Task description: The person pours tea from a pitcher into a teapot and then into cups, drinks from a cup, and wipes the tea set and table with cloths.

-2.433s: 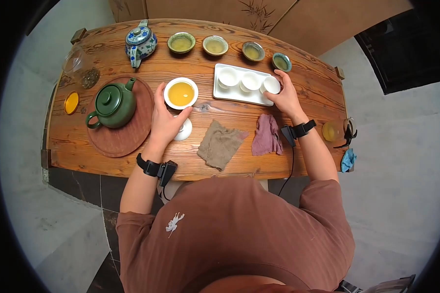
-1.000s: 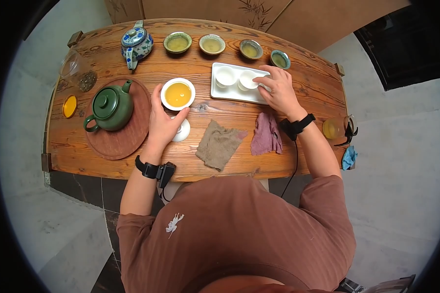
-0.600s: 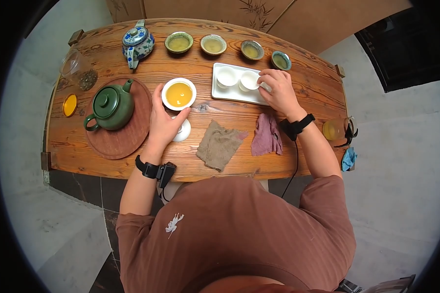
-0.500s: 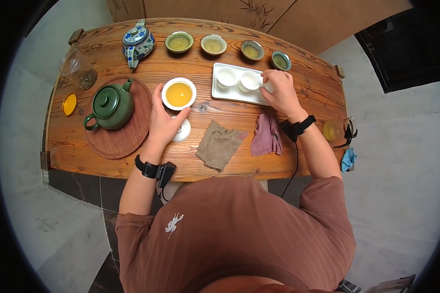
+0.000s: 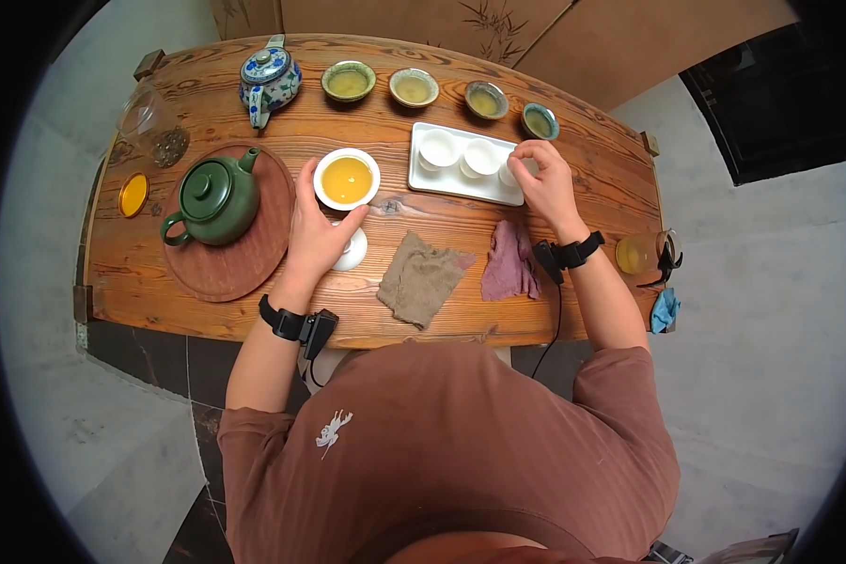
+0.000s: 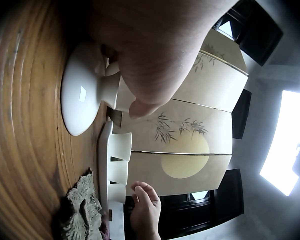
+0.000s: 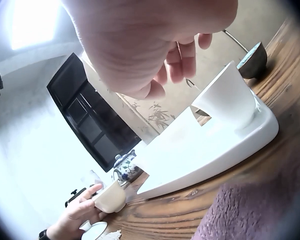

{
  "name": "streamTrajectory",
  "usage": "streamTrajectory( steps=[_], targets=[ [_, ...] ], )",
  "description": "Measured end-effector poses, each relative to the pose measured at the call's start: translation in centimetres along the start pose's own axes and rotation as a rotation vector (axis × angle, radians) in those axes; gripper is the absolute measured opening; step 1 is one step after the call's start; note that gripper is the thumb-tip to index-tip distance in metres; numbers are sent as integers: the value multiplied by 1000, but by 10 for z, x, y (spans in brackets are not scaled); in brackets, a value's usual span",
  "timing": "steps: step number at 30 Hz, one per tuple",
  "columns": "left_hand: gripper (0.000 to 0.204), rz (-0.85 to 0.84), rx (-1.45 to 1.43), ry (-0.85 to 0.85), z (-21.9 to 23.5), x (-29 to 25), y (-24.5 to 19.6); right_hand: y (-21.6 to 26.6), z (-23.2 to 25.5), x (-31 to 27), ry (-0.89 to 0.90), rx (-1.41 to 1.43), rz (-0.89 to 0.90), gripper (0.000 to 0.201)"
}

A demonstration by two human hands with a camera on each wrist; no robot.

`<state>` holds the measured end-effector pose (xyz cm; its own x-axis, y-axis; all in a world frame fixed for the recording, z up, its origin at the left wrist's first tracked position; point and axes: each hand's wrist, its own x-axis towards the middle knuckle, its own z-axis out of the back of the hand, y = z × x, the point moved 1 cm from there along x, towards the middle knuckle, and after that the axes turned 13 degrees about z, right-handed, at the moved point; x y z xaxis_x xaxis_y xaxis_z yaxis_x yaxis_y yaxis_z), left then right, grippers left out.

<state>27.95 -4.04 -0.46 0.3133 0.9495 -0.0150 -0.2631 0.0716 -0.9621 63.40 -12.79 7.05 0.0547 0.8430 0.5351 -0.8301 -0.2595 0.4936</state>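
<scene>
My left hand (image 5: 320,235) curls its thumb and fingers round a white gaiwan bowl (image 5: 346,179) of amber tea. Below it lies the white gaiwan lid (image 5: 352,252), knob up in the left wrist view. On a long white tray (image 5: 456,185) stand three small white cups, among them a left cup (image 5: 438,148) and a middle cup (image 5: 480,157). Close above the right cup (image 7: 230,97) is my right hand (image 5: 547,183), thumb and forefinger brought together, other fingers loosely bent. In the right wrist view its fingertips are apart from that cup, holding nothing.
Several tea-filled bowls and a blue-and-white teapot (image 5: 271,83) line the far side. A green teapot (image 5: 216,197) sits on a round board (image 5: 226,277) at left. Two cloths lie in front, one brown (image 5: 423,279), one purple (image 5: 509,263). A glass pitcher (image 5: 637,254) stands right.
Earlier, my right hand had thumb and fingers around the right cup, then shifted left over it. Now it has drawn back rightward, clear of the cup. My left hand stays on the gaiwan bowl.
</scene>
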Motion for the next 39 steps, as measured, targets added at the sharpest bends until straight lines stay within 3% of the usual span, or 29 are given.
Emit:
streamTrajectory(
  steps=[3,5,7,11,12,15,16,20,26,32,39],
  targets=[
    [92,-9,32,-24,0,0,1,6,-8,-1,5,-82,210,10],
    [93,-10,28,-20,1,0,-2,42,-17,0,56,-85,283,9],
    [93,-7,3,-11,0,0,-2,68,-35,-9,69,140,180,13],
    [94,-32,-9,-24,-1,2,3,110,-72,-17,190,349,114,35],
    [95,-45,11,-40,-1,2,6,112,-79,-18,284,338,105,54],
    [99,-84,9,-66,-1,3,7,131,-102,-11,225,363,140,72],
    [99,-75,-13,-53,-2,3,9,128,-111,-8,283,345,143,89],
    [100,-53,-17,-46,-1,4,13,128,-138,0,261,336,105,104],
    [99,-34,-78,-45,-1,4,11,120,-153,15,334,387,43,111],
    [97,-30,-98,-26,0,2,8,106,-168,19,273,561,-6,111],
    [95,-34,-118,-14,1,4,12,104,-172,21,279,561,11,112]
  ],
)
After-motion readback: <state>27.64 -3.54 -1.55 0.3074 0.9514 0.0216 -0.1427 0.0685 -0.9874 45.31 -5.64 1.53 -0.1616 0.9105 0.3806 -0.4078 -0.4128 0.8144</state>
